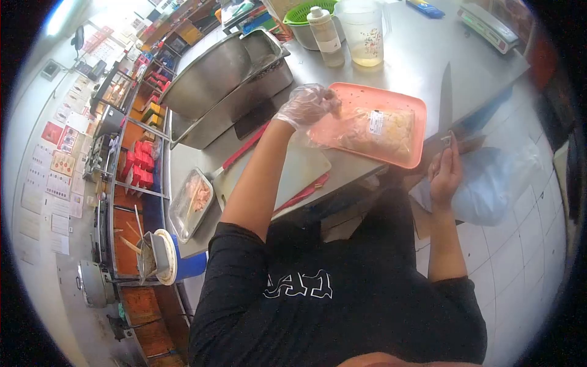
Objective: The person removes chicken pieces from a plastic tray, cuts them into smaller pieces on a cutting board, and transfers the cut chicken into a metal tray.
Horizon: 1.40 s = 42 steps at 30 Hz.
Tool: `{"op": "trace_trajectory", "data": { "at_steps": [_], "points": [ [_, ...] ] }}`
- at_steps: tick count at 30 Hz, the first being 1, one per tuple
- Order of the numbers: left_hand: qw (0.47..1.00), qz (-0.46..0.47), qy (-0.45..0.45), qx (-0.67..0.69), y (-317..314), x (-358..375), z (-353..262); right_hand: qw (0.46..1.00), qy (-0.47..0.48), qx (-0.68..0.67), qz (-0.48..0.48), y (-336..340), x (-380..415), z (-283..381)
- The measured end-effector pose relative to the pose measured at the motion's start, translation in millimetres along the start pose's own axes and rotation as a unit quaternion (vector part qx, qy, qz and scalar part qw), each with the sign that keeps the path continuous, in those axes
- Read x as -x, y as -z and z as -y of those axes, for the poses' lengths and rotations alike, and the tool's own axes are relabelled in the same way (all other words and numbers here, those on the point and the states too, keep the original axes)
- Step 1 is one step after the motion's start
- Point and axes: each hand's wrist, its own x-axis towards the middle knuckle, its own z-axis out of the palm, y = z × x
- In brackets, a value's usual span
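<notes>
My left hand, in a clear plastic glove, is closed at the left end of a pink tray. Its fingers pinch the gathered end of a clear plastic bag with pale food inside and a white label. The bag lies in the tray. My right hand, bare, is closed on a small light-coloured object beyond the table edge, right of the tray; what that object is cannot be made out.
Large metal pans stand at the upper left. A cutting board, a small tray of meat and a knife lie around the pink tray. Behind are a bottle, a jug and a scale.
</notes>
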Motion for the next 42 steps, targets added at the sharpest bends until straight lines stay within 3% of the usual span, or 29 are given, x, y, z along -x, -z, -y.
{"op": "trace_trajectory", "data": {
  "at_steps": [2,3,4,6,7,9,10,13,14,16,17,19,20,22,23,24,25,26,30,32,33,35,37,38,40,41,42],
  "points": [
    [0.945,-0.057,-0.013,0.322,0,1,9,1.0,0.001,-0.009,0.005,-4,2,2],
    [0.906,-0.087,0.038,0.413,12,11,-6,1.0,-0.01,-0.01,0.0,-7,4,5],
    [0.906,-0.086,0.036,0.412,18,17,-8,1.0,-0.02,-0.011,-0.004,-9,5,7],
    [0.84,-0.158,0.078,0.513,33,32,-5,1.0,-0.011,-0.011,0.002,-5,4,2],
    [0.841,-0.158,0.077,0.512,43,43,-10,1.0,-0.003,-0.01,0.009,-5,4,1],
    [0.734,-0.177,0.116,0.645,59,70,-17,1.0,-0.01,-0.022,0.019,-7,6,9],
    [0.734,-0.179,0.118,0.644,61,81,-11,0.999,-0.017,-0.032,0.03,-8,8,11],
    [0.634,-0.071,0.035,0.769,61,114,6,0.999,-0.027,-0.021,0.034,-9,12,3],
    [0.633,-0.076,0.042,0.77,58,125,8,0.998,-0.034,-0.021,0.039,-9,13,-4],
    [0.685,-0.085,0.06,0.721,57,146,6,0.999,0.011,-0.001,0.038,-10,12,-21],
    [0.683,-0.09,0.069,0.722,52,154,15,0.999,0.003,0.0,0.045,-8,11,-26],
    [0.688,-0.066,0.081,0.718,38,169,44,0.972,0.109,0.183,0.102,-8,9,-33],
    [0.686,-0.07,0.088,0.719,30,176,55,0.972,0.105,0.182,0.108,-12,11,-33],
    [0.81,-0.056,0.242,0.532,14,186,73,0.852,0.317,0.4,0.113,-22,13,-27],
    [0.881,-0.06,0.24,0.403,0,191,87,0.852,0.315,0.4,0.118,-23,14,-32],
    [0.879,-0.059,0.245,0.406,-17,200,110,0.895,0.253,0.342,0.134,-23,16,-40],
    [0.95,-0.062,0.232,0.2,-32,214,135,0.929,0.187,0.281,0.15,-22,18,-45],
    [0.976,-0.061,0.207,-0.017,-40,225,149,0.929,0.184,0.283,0.153,-25,22,-39],
    [0.972,-0.128,0.186,-0.063,-41,246,137,0.932,0.129,0.25,0.231,-44,32,-17],
    [0.981,-0.067,0.164,0.079,-24,239,92,0.936,0.096,0.216,0.26,-57,36,-13],
    [0.98,-0.069,0.168,0.081,-33,240,94,0.927,0.094,0.223,0.288,-67,40,-8],
    [0.988,-0.109,0.105,-0.026,-52,240,104,0.915,0.093,0.232,0.317,-86,48,-7],
    [0.987,-0.099,0.121,-0.042,-50,241,103,0.866,0.203,0.241,0.388,-103,59,-15],
    [0.985,-0.087,0.138,-0.061,-47,241,101,0.865,0.203,0.244,0.388,-107,65,-8],
    [0.98,-0.094,0.167,-0.054,-32,245,88,0.838,0.039,0.265,0.476,-115,73,11],
    [0.974,-0.099,0.196,-0.05,-26,248,85,0.835,0.129,0.25,0.473,-115,74,-1],
    [0.974,-0.101,0.197,-0.049,-27,252,92,0.834,0.131,0.251,0.474,-115,72,1]
  ]
}}
